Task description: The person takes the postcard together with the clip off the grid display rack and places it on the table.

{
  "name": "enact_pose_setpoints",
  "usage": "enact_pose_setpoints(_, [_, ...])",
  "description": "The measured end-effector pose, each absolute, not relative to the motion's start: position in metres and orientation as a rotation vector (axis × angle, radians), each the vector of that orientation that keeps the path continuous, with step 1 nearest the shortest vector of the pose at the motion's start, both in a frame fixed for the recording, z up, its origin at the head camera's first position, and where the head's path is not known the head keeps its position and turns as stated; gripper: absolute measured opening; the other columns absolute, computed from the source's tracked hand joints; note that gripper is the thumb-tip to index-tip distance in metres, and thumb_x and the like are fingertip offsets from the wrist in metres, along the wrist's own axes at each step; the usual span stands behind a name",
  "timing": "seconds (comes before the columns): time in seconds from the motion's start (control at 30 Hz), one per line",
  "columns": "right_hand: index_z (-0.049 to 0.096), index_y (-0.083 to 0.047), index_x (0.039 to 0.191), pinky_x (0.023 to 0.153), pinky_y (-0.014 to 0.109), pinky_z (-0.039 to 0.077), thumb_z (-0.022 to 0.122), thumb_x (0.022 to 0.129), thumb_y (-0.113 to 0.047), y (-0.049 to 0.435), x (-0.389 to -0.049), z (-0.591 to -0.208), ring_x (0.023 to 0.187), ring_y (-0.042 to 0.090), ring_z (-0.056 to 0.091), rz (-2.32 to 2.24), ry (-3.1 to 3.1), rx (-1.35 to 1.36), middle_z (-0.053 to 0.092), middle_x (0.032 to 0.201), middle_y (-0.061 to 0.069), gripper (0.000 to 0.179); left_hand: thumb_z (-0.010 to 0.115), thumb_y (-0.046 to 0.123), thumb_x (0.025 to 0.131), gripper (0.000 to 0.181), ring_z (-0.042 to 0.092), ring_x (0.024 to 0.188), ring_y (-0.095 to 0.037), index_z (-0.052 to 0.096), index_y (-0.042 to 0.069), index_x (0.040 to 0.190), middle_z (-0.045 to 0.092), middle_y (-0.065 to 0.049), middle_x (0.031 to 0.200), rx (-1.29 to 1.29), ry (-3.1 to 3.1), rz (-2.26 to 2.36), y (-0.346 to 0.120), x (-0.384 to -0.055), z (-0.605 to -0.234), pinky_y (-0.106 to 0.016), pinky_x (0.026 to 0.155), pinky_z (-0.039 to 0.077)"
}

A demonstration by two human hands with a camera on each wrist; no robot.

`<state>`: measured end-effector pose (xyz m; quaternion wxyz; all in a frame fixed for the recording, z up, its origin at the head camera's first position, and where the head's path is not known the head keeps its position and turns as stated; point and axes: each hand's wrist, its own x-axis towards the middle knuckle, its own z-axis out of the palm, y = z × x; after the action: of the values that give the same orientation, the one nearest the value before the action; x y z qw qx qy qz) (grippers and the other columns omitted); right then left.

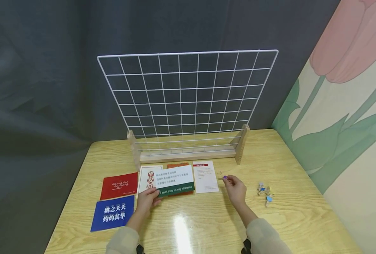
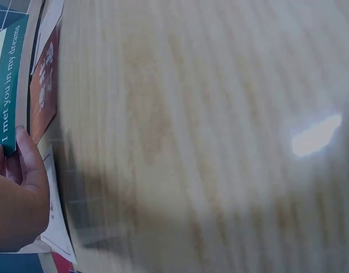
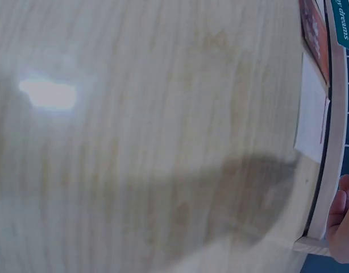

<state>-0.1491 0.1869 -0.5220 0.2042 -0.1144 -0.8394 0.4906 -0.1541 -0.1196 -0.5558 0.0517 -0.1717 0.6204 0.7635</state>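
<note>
My left hand [image 1: 147, 201] pinches a white and green card [image 1: 174, 178] by its lower left corner; the card reads "I met you in my dreams". It is raised over an orange-red card [image 1: 182, 164] and partly covers a white card with red characters [image 1: 150, 173]. Between thumb and fingertips, my right hand [image 1: 236, 190] holds a small wooden clip with a purple piece [image 1: 225, 177] on it. Just left of that hand lies a white card with a red heading [image 1: 206, 178]. In the right wrist view the right hand [image 3: 344, 222] shows only at the edge.
A white wire grid [image 1: 188, 88] stands upright in a wooden base [image 1: 188, 156] at the back. Red [image 1: 119, 186] and blue [image 1: 112, 213] cards lie at left. At right is a small pile of decorated clips [image 1: 265, 192]. A dark curtain [image 1: 48, 88] hangs behind.
</note>
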Motion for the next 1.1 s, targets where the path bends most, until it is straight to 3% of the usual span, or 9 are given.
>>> enact_pose_setpoints(0.37, [0.062, 0.006, 0.084, 0.046, 0.014, 0.043, 0.063, 0.079, -0.008, 0.206, -0.134, -0.537, 0.058, 0.016, 0.058, 1.335, -2.389, -0.418, 0.062, 0.076, 0.016, 0.015, 0.057, -0.002, 0.079, 0.036, 0.061, 0.06, -0.019, 0.046, -0.018, 0.109, 0.06, -0.007, 0.074, -0.582, 1.865, 2.226, -0.119, -0.139, -0.557, -0.031, 0.056, 0.052])
enact_pose_setpoints(0.67, [0.062, 0.005, 0.088, 0.047, 0.019, 0.044, 0.061, 0.081, -0.014, 0.221, -0.121, -0.543, 0.065, 0.022, 0.057, 1.268, -2.449, -0.513, 0.062, 0.078, 0.016, 0.02, 0.057, -0.001, 0.079, 0.035, 0.061, 0.062, -0.019, 0.048, -0.016, 0.109, 0.061, -0.007, 0.075, -0.574, 1.87, 2.184, -0.121, -0.13, -0.563, -0.03, 0.057, 0.052])
enact_pose_setpoints(1.1, [0.059, 0.007, 0.093, 0.044, 0.019, 0.041, 0.055, 0.086, -0.018, 0.246, -0.109, -0.551, 0.057, 0.014, 0.051, 1.264, -2.515, -0.639, 0.06, 0.079, 0.016, 0.026, 0.056, -0.003, 0.078, 0.031, 0.061, 0.062, -0.02, 0.05, -0.017, 0.106, 0.062, -0.011, 0.076, -0.544, 1.89, 2.116, -0.122, -0.122, -0.564, -0.031, 0.055, 0.052])
